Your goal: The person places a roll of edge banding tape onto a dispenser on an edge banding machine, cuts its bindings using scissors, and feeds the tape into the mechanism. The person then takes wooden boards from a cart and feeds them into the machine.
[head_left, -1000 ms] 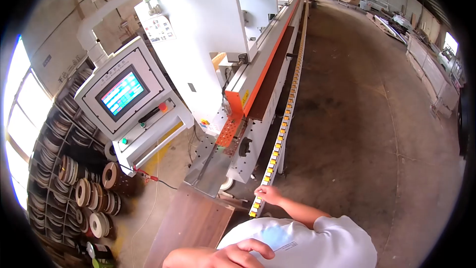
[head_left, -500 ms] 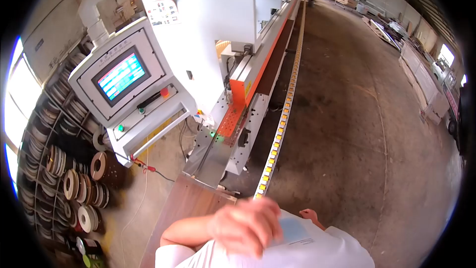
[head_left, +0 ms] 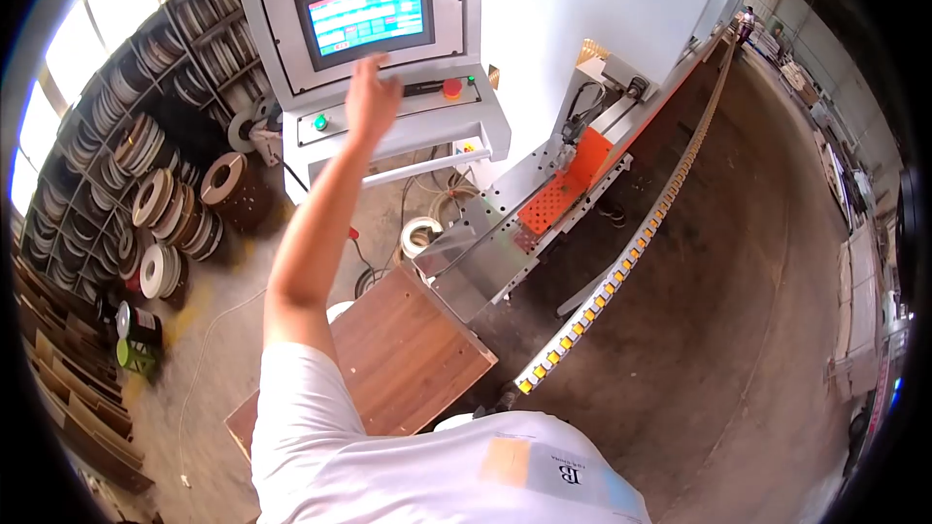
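Observation:
My left hand is raised on an outstretched arm in front of the control console. Its fingertips are near the lower edge of the lit touchscreen; whether they touch it cannot be made out. The hand holds nothing visible, and its fingers look partly spread. To the right of the hand, on the console's ledge, are a black bar-shaped part and a red button. A green button lies to its left. My right hand is out of view.
A brown wooden board lies below the machine's metal bed and orange guard. The rail with yellow rollers runs away at right. Edge-band rolls stand at left. A distant person is visible.
The view has swung left towards the console. My left hand has moved from in front of my body up to the screen. My right hand, earlier at the roller rail, has left view.

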Demonstrator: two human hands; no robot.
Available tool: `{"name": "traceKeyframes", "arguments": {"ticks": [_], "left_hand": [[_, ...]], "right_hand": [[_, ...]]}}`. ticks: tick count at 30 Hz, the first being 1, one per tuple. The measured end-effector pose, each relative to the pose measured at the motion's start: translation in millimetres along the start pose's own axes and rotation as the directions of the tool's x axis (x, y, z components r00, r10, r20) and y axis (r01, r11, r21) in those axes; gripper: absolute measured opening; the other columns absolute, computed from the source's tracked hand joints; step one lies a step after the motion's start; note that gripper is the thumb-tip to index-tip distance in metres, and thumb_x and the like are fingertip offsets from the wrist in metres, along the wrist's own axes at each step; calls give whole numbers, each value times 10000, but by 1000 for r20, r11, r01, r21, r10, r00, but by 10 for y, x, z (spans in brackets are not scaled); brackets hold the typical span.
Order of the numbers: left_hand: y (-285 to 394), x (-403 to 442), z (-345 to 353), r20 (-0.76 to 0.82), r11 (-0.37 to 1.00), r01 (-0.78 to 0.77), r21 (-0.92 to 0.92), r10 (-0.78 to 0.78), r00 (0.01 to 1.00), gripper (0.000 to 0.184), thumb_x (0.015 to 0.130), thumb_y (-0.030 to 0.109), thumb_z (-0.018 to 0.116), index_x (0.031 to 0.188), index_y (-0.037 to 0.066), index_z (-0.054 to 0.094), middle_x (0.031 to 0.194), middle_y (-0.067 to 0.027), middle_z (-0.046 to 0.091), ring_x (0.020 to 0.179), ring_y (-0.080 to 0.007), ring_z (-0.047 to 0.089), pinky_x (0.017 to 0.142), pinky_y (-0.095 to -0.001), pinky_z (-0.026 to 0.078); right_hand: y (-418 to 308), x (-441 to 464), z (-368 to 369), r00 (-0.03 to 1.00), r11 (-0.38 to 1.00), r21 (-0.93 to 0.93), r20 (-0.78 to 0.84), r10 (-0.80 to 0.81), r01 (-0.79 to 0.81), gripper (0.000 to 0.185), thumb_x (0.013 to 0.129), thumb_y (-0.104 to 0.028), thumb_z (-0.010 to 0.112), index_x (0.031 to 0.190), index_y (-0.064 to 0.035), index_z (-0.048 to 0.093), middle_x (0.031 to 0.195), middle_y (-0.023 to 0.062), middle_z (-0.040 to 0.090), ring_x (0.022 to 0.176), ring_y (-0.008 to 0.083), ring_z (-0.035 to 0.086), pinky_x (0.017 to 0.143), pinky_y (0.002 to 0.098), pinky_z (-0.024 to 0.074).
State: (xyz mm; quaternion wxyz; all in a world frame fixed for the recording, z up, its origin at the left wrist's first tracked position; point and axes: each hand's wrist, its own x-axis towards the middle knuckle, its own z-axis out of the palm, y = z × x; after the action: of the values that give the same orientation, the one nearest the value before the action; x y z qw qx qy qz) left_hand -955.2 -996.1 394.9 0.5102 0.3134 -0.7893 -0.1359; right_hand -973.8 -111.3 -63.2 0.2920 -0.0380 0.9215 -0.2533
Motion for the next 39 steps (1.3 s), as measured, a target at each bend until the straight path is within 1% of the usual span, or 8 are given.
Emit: {"name": "traceKeyframes", "arguments": {"ticks": [2, 5, 12, 22, 24, 28, 32, 39], "left_hand": [[-496, 350, 19, -109, 969, -27, 244, 55, 993, 478, 893, 231, 678, 1337, 100, 559, 1487, -133, 504, 1189, -341, 646, 944, -485, 542], [-654, 676, -185, -21, 919, 125, 375, -126, 992, 589, 894, 285, 656, 1431, 81, 529, 1643, -106, 353, 1334, -338, 571, 1018, -477, 526], [-819, 962, -219, 56, 862, 193, 469, -247, 968, 502, 910, 283, 635, 1373, 96, 583, 1634, -83, 368, 1274, -305, 621, 981, -469, 545], [-822, 753, -121, 42, 882, 126, 453, -162, 986, 486, 908, 292, 637, 1362, 127, 592, 1581, -104, 433, 1294, -344, 590, 1014, -482, 522], [-1153, 778, 32, 31, 879, -12, 476, -3, 1000, 477, 912, 302, 634, 1352, 120, 598, 1551, -116, 469, 1297, -355, 582, 1027, -483, 511], [-963, 714, 34, 62, 917, 24, 399, -53, 997, 381, 904, 246, 648, 1271, 143, 641, 1389, -97, 599, 1189, -354, 627, 924, -485, 538], [-806, 624, 49, 79, 940, -103, 326, 82, 994, 165, 959, 278, 660, 1029, 132, 692, 1024, -77, 699, 931, -316, 680, 786, -450, 527], [-167, 367, 59, 175, 951, -169, 257, 126, 977, 315, 981, 365, 659, 865, 73, 682, 833, -87, 664, 792, -312, 645, 715, -436, 493]], "right_hand": [[-187, -55, -80, 999, 999, 15, 4, 37, -37, 384, 894, -376, 690, 1001, -16, 773, 911, 145, 772, 894, 229, 743, 826, 374, 561], [-412, -113, -184, 997, 997, 28, 4, 72, -72, 388, 897, -381, 685, 995, -16, 771, 909, 146, 770, 886, 233, 741, 822, 377, 562], [-579, -219, -254, 994, 993, 39, -2, 110, -110, 397, 904, -393, 673, 981, -15, 766, 906, 148, 767, 867, 243, 736, 813, 384, 562], [-104, -434, -105, 998, 998, 32, -29, 51, -50, 412, 914, -410, 656, 962, -14, 760, 901, 150, 762, 839, 256, 730, 800, 395, 563], [-218, -600, -147, 995, 995, 54, -55, 81, -78, 400, 923, -391, 649, 964, -9, 759, 901, 150, 762, 818, 249, 727, 775, 392, 562], [-1130, -888, -566, 979, 958, 224, -50, 196, -181, 351, 916, -356, 681, 1002, -29, 774, 908, 138, 772, 816, 217, 737, 757, 374, 570], [-980, -872, -434, 976, 914, 360, -36, 216, -189, 314, 934, -314, 686, 982, -15, 773, 858, 128, 768, 747, 199, 727, 724, 376, 575], [-832, -733, -484, 973, 902, 381, -27, 228, -200, 284, 1004, -251, 612, 968, -19, 773, 695, 81, 725, 596, 167, 676, 615, 318, 546]]}}
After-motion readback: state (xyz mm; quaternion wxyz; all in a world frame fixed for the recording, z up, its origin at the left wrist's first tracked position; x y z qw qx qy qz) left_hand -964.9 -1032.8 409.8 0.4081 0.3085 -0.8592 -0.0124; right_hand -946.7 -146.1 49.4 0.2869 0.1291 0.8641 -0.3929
